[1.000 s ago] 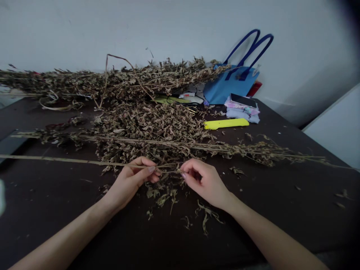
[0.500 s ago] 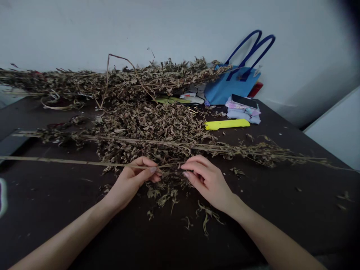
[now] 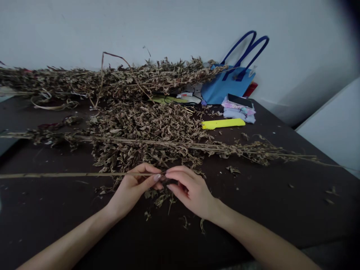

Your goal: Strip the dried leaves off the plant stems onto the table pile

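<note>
A long, bare dried stem (image 3: pixel 70 174) runs in from the left edge to my left hand (image 3: pixel 132 187). That hand is closed, pinching the stem's right end between thumb and fingers. Close beside its fingertips is my right hand (image 3: pixel 194 193), with fingers bent and the thumb visibly apart from the forefinger. Its forefinger is at the tip of the stem; whether it touches is hard to make out. Behind both hands lies a heap of crumpled dried leaves (image 3: pixel 149 123), with a long leafy dried stalk (image 3: pixel 197 145) across it. Loose leaf bits (image 3: pixel 160 198) lie below my fingers.
A large bundle of dried plants (image 3: pixel 118 80) lies along the wall. At the back right are a blue bag (image 3: pixel 218 88), a phone (image 3: pixel 239 100) on folded cloth or tissue packs (image 3: pixel 239 114), and a yellow strip-shaped object (image 3: pixel 223 123). Leaf scraps dot the dark table (image 3: pixel 267 210).
My right hand has moved left, close to my left fingertips, and its thumb and forefinger are farther apart. The stem now lies lower and more level. The whole view has shifted slightly.
</note>
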Tool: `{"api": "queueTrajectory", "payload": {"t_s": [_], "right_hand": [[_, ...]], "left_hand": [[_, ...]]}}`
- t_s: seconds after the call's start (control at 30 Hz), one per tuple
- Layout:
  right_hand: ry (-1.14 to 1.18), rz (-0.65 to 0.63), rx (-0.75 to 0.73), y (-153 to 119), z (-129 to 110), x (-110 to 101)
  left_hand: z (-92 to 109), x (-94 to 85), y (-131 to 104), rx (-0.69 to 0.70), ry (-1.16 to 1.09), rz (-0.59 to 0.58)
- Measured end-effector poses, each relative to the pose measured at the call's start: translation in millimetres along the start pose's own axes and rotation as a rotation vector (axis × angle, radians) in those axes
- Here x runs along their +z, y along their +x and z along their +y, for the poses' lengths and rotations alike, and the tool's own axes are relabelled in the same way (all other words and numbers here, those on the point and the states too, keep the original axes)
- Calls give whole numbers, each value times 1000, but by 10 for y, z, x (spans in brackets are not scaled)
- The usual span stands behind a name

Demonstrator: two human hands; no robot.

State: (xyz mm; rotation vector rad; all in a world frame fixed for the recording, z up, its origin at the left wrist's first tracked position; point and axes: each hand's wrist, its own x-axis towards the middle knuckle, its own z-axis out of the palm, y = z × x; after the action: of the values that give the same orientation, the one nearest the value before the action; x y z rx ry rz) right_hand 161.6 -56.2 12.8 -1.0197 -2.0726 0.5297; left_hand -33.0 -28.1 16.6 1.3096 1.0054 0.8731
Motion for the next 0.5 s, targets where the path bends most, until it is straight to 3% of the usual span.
{"api": "queueTrajectory", "payload": {"t_s": [0.23,0.5], "right_hand": [[-108,67,104,-5,-51,109],[-177,71,99,7,-42,89]], "left_hand": [[-21,32,-30,-28,-26,-13],[-6,39,-17,-32,-14,30]]}}
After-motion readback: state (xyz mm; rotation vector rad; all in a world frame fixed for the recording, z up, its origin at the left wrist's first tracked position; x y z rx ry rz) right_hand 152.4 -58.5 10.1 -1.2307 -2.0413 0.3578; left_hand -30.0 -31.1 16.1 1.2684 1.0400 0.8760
